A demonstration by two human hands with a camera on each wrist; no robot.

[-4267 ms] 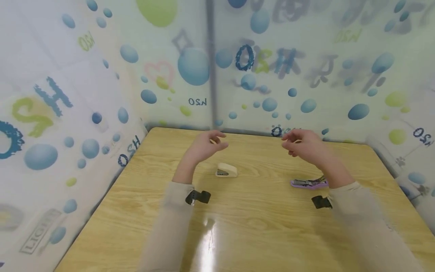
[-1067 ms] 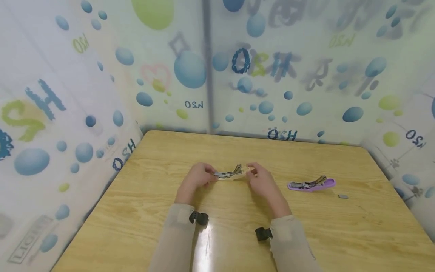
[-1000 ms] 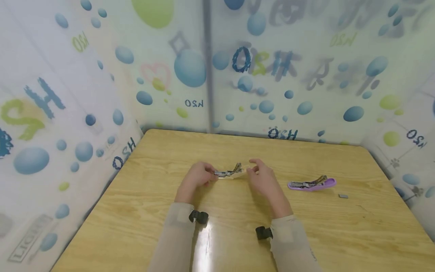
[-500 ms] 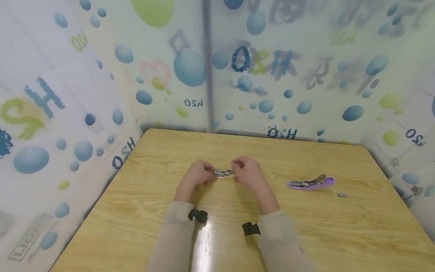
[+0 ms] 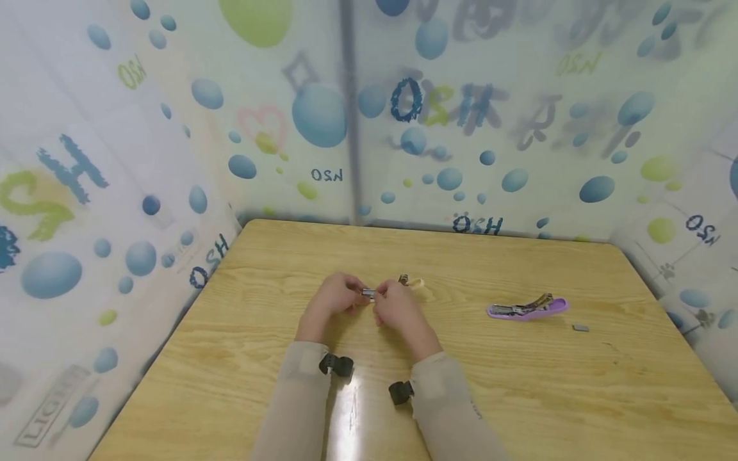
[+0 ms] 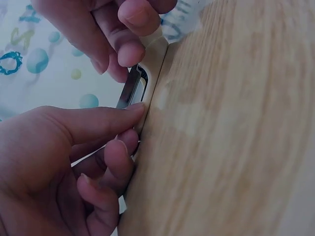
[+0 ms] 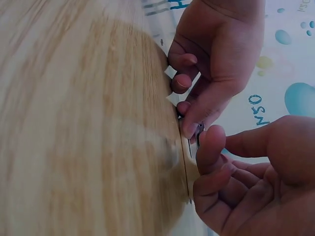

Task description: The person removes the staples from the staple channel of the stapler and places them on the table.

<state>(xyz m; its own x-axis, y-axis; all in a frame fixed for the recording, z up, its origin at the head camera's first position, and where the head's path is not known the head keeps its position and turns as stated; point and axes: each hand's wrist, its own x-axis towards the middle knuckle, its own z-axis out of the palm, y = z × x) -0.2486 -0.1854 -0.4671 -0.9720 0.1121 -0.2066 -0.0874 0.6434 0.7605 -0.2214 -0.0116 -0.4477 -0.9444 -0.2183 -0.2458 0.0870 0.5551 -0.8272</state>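
A cream stapler (image 5: 418, 283) lies on the table with its top swung back, showing its metal parts. My left hand (image 5: 334, 299) pinches its left end between thumb and fingers; the left wrist view shows the thumb pressed on the cream base (image 6: 153, 64) beside the metal magazine (image 6: 130, 88). At the middle of the magazine, my right hand (image 5: 398, 308) grips with curled fingers, hiding much of the stapler. The right wrist view has the right hand's (image 7: 246, 182) fingertips close to the left thumb, over the metal.
To the right lies a purple stapler (image 5: 539, 313), opened out with its metal parts bare. A small grey strip (image 5: 580, 328), perhaps staples, is beside it. The wooden table (image 5: 548, 390) meets printed walls at the back and left.
Both hands have come down from the air to the cream stapler, now swung open. In the last second, my right hand has moved left from its raised end to its middle. The left hand stays put.
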